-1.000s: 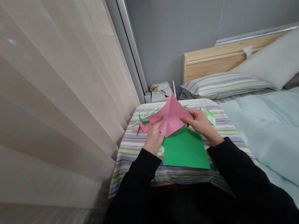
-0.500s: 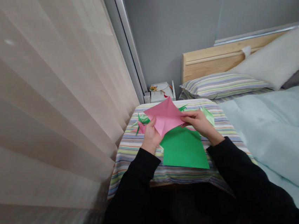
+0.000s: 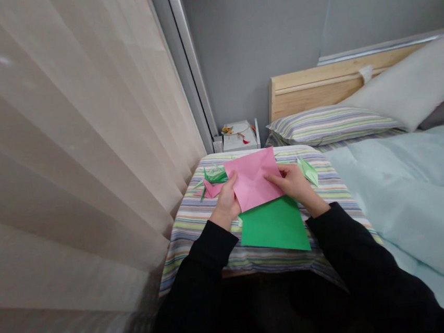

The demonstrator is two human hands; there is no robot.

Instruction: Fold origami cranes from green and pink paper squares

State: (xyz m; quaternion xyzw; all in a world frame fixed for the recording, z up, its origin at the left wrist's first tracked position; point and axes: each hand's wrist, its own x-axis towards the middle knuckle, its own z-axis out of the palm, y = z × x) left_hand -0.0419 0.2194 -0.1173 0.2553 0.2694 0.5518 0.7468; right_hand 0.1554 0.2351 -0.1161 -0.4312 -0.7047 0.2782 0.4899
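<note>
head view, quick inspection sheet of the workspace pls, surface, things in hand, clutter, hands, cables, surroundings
Surface: striped cloth, with a flat green sheet on it
Things in hand: pink sheet, opened out, overlapping the green sheet in view
Clutter: folded green paper, pink folded piece, pale green piece
Hands: left hand and right hand both grip the pink sheet
Cables: nothing seen
Surroundings: curtain left, bed right
</note>
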